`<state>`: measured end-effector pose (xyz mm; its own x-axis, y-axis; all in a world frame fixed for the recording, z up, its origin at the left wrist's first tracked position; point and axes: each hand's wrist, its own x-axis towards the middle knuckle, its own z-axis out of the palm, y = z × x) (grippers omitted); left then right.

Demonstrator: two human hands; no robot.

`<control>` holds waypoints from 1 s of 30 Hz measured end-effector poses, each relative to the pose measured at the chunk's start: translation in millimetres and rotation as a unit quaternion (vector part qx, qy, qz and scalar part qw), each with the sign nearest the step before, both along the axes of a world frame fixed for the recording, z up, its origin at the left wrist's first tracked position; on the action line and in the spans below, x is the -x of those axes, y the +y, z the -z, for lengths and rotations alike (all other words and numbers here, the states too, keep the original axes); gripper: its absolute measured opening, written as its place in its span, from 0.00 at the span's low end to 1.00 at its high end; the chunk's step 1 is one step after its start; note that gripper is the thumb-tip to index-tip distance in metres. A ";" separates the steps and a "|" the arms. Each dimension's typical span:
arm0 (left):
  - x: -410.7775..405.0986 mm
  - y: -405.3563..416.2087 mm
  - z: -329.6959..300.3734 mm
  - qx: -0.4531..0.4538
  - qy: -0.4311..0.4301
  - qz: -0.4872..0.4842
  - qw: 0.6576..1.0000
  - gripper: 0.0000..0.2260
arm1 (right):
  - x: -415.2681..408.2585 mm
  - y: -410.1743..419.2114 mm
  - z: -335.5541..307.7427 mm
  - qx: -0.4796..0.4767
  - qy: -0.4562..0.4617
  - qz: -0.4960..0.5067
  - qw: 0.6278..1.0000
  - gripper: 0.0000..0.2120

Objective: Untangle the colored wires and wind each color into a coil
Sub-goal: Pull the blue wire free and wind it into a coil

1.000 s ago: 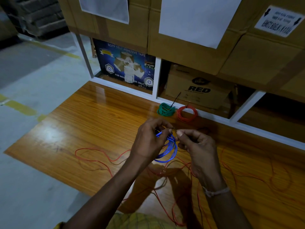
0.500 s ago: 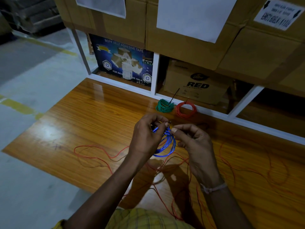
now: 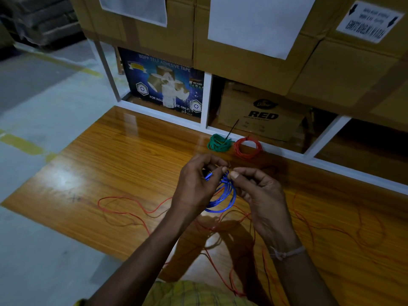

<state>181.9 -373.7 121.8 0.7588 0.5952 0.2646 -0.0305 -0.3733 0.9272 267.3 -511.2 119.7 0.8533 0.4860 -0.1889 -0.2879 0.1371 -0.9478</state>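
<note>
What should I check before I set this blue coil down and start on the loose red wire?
1. Blue wire coil held: ok, the left hand grips it off the table.
2. Blue wire end secured: cannot tell; the right hand pinches at the top of the coil, but the fingertips hide the end.
3. Finished coils out of the way: ok, the small green wire coil and the red wire coil lie at the far edge of the glossy wooden table, apart from the hands.
4. Loose red wire free of blue: cannot tell, strands run beneath the hands.
5. Red wire untangled: not ok, it sprawls in loops across the table.
</note>
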 end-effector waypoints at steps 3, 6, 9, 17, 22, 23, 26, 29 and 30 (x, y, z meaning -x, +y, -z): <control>0.8 3.1 -1.1 0.006 0.002 0.013 1.000 0.03 | -3.0 -2.5 0.3 0.011 0.007 0.000 1.000 0.07; 2.2 4.4 -3.3 -0.004 0.017 0.041 0.999 0.04 | -4.0 0.4 -1.0 0.009 0.015 -0.005 1.000 0.06; 2.7 5.6 -4.2 0.000 0.018 0.047 0.999 0.04 | -2.8 1.9 -3.7 0.006 0.024 -0.001 1.000 0.07; 2.7 7.7 0.1 0.029 0.026 0.070 0.997 0.03 | -29.0 0.3 -13.0 0.084 -0.028 -0.067 0.994 0.10; 1.5 6.1 -0.3 0.049 0.030 0.064 0.996 0.01 | -37.8 5.2 -15.8 0.099 -0.063 -0.089 0.989 0.04; 1.3 6.1 0.2 0.061 0.029 0.061 0.996 0.01 | -37.7 6.8 -16.2 0.099 -0.071 -0.088 0.989 0.03; -0.7 7.4 4.6 0.092 0.033 0.043 0.994 0.02 | -33.1 12.2 -18.4 0.082 -0.116 -0.079 0.987 0.02; -4.1 8.0 12.8 0.098 0.054 0.010 0.994 0.04 | -33.1 14.6 -20.5 0.064 -0.196 -0.051 0.977 0.04; -5.8 8.0 15.6 0.109 0.055 0.000 0.992 0.05 | -33.2 16.1 -21.2 0.056 -0.218 -0.046 0.973 0.04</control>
<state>187.7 -365.7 106.2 0.7766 0.6284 0.0446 0.0757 -0.1634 0.9837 300.5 -495.1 140.9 0.8184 0.5609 0.1249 0.1390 0.0176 -0.9901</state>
